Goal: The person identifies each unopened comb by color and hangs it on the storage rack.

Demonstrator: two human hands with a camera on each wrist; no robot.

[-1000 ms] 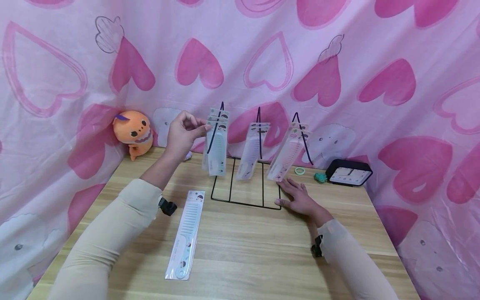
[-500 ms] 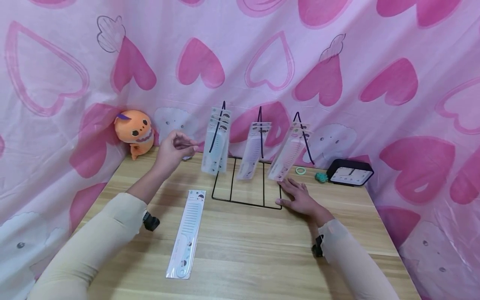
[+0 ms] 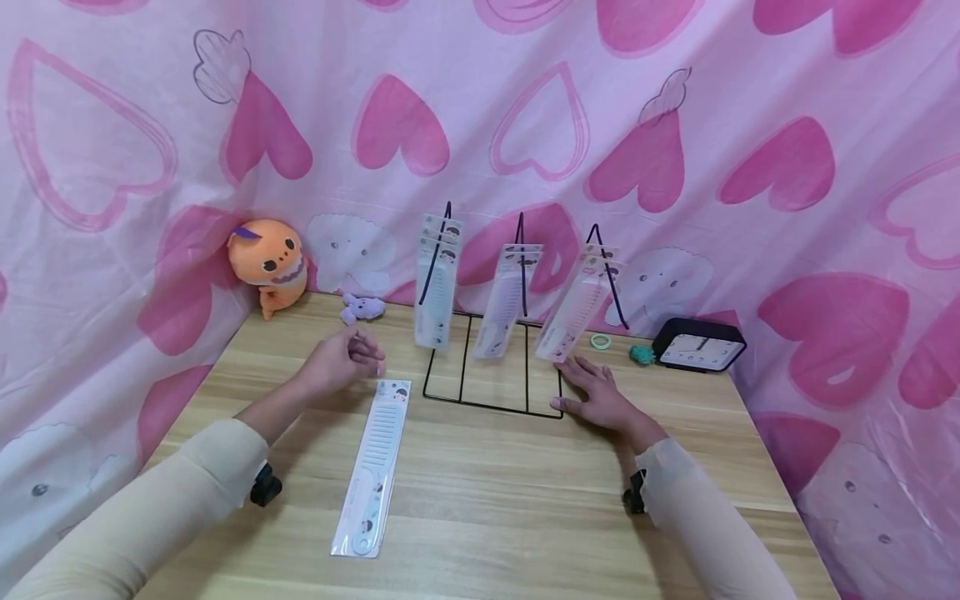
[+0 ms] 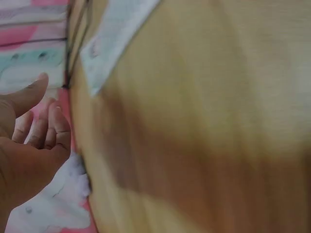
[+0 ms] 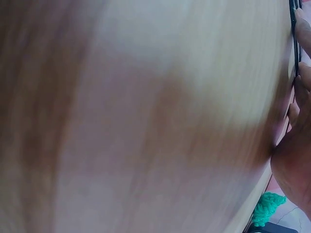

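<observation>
My left hand (image 3: 341, 360) hovers over the table just beyond the top end of a packaged pale blue comb (image 3: 372, 467). Its fingers curl loosely around nothing; in the left wrist view the thumb stands apart from them. Flat on the table, my right hand (image 3: 600, 400) rests against the right side of a black wire rack (image 3: 495, 407), fingers spread. From the rack's three hooks hang packaged combs: blue ones (image 3: 435, 304) on the left, purple ones (image 3: 501, 304) in the middle, pink ones (image 3: 581, 308) on the right.
An orange plush toy (image 3: 268, 262) sits at the back left corner, with a small purple toy (image 3: 363, 307) beside it. Right of the rack are a pale green ring (image 3: 601, 342), a teal knitted piece (image 3: 641, 355) and a black clock (image 3: 701, 345). A pink heart-patterned curtain (image 3: 480, 100) stands behind the table.
My left hand has left the blue combs on the left hook and come down and toward me, near the comb on the table. The hanging blue combs swung slightly. My right hand stays put.
</observation>
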